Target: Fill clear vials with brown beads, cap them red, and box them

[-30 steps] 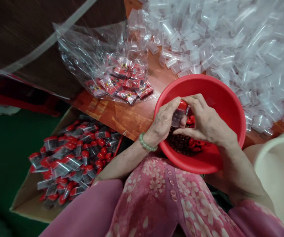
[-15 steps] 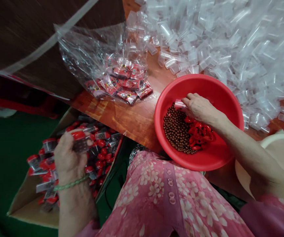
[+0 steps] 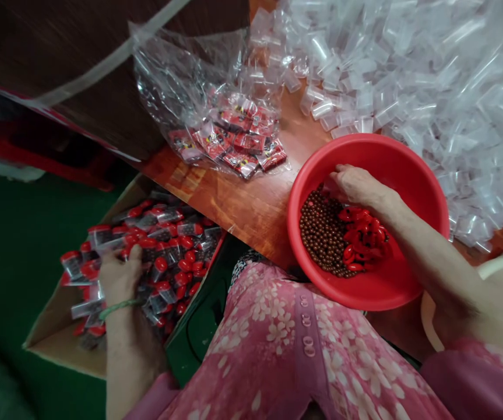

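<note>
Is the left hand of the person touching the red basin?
Apart. The head view shows the left hand at the cardboard box, with the tabletop between it and the red basin.

Free tabletop point(image 3: 251, 213) between packets point(image 3: 242, 143) and red bowl point(image 3: 412, 186) (both obstacles).

Dim at left, green floor point(image 3: 2, 233) dark. Glare patch on wooden tabletop point(image 3: 255, 207); highlights on clear plastic containers point(image 3: 384, 111), hazy toward upper right. Left hand point(image 3: 120, 277) slightly blurred.
</note>
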A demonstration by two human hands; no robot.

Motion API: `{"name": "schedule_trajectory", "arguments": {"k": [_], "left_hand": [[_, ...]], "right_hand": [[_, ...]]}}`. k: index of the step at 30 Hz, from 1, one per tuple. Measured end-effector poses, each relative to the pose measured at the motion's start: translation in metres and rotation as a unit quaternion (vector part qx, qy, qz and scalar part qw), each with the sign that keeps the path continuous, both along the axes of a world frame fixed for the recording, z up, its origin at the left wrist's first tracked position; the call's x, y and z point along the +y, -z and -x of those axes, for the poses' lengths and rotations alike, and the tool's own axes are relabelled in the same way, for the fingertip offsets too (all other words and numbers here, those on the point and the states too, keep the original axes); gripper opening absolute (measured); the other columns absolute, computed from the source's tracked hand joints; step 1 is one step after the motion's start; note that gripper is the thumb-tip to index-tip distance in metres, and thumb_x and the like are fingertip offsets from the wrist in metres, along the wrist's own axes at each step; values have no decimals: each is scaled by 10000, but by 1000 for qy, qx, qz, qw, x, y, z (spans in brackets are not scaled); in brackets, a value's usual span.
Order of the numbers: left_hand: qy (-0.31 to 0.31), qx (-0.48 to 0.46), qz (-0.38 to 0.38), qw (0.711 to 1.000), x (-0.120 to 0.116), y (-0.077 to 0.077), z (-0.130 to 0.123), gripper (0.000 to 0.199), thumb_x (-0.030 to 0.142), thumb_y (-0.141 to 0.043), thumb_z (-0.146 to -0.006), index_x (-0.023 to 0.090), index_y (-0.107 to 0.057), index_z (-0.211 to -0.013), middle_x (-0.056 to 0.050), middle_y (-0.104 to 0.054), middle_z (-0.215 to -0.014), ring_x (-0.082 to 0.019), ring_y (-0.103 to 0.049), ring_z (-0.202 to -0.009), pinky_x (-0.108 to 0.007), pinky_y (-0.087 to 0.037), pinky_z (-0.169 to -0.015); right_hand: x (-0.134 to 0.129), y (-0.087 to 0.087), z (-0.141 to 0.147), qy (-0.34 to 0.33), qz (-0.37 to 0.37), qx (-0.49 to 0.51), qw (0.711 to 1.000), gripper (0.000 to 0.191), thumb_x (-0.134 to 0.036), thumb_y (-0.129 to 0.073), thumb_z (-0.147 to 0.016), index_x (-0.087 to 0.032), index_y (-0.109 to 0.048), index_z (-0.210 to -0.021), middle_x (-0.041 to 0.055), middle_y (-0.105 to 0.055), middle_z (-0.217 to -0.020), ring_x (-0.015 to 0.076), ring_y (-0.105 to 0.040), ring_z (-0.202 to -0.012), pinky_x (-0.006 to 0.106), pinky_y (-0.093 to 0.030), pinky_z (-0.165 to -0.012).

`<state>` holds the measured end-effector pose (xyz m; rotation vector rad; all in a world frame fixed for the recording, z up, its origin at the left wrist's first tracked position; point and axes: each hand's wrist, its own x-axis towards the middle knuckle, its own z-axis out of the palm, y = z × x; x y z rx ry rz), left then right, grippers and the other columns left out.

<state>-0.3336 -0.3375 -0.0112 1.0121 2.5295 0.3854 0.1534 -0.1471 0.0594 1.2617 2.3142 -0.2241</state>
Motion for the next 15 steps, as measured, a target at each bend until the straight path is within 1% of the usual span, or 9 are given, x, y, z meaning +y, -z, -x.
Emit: {"name": "schedule_trajectory", "arguments": {"k": [1, 2, 4, 5, 8, 10, 11, 13, 15], "left_hand": [[-17, 6, 26, 999, 2, -2, -1, 367, 466, -696, -730, 248, -401, -721, 77, -393, -466, -170, -393, -484, -284, -326, -538], [-20, 9, 44, 999, 3, -5, -3, 390, 450, -730, -703, 248, -397, -715, 69, -379, -497, -162, -355, -508, -285, -300, -563], [-7, 20, 73, 997, 6, -10, -10, 419, 441, -751, -691, 251, -378, -712, 59, -329, -558, -157, -305, -557, -294, -274, -615], [3, 28, 84, 996, 7, -13, -14, 424, 440, -745, -698, 254, -365, -715, 55, -304, -584, -166, -312, -581, -300, -271, -639], [24, 83, 101, 991, 8, -17, -23, 427, 448, -694, -738, 259, -312, -725, 41, -254, -643, -243, -449, -694, -333, -306, -696], [34, 119, 83, 989, 8, -18, -23, 389, 468, -659, -767, 255, -335, -747, 24, -309, -678, -319, -537, -823, -378, -373, -742], [42, 131, 69, 988, 9, -17, -22, 349, 480, -642, -781, 244, -385, -770, 6, -371, -705, -347, -562, -884, -409, -412, -772], [52, 139, 28, 989, 12, -16, -19, 282, 466, -609, -798, 204, -524, -858, -41, -510, -785, -363, -593, -953, -474, -468, -847], [90, 111, -27, 989, 19, -16, -23, 340, 426, -582, -813, 144, -632, -997, -85, -605, -862, -342, -615, -947, -516, -491, -902]], "right_hand": [[1, -1, 2, 5, -14, -13, 1000, 289, -235, -570, -959, -73, -722, -1145, 229, -699, -1160, 316, -676, -1052, 356, -492, -799], [1, -2, 5, 11, -25, -23, 999, 285, -221, -535, -975, -76, -730, -1123, 231, -703, -1142, 321, -680, -1045, 359, -485, -784], [1, -3, 11, 12, -33, -31, 999, 305, -179, -467, -997, -92, -742, -1093, 222, -714, -1120, 308, -687, -1022, 356, -472, -783], [0, -3, 13, 2, -28, -26, 999, 317, -156, -444, -999, -99, -741, -1094, 213, -718, -1120, 294, -689, -1014, 352, -469, -794], [-5, -2, 16, -39, 7, 10, 999, 315, -105, -454, -964, -117, -710, -1148, 180, -711, -1165, 259, -688, -984, 331, -464, -789], [-8, -3, 13, -27, 17, 37, 999, 337, -117, -545, -911, -105, -662, -1226, 183, -692, -1210, 257, -684, -956, 325, -459, -748], [-9, -4, 11, -6, 12, 58, 998, 376, -144, -599, -888, -93, -638, -1258, 190, -685, -1217, 261, -681, -941, 326, -458, -738], [-8, -4, 6, 65, -2, 128, 990, 460, -230, -695, -859, -80, -608, -1285, 179, -698, -1168, 259, -675, -911, 325, -467, -746], [-6, 0, 1, 166, -18, 206, 964, 449, -345, -719, -872, -89, -627, -1229, 138, -723, -1044, 245, -667, -859, 324, -477, -751]]}}
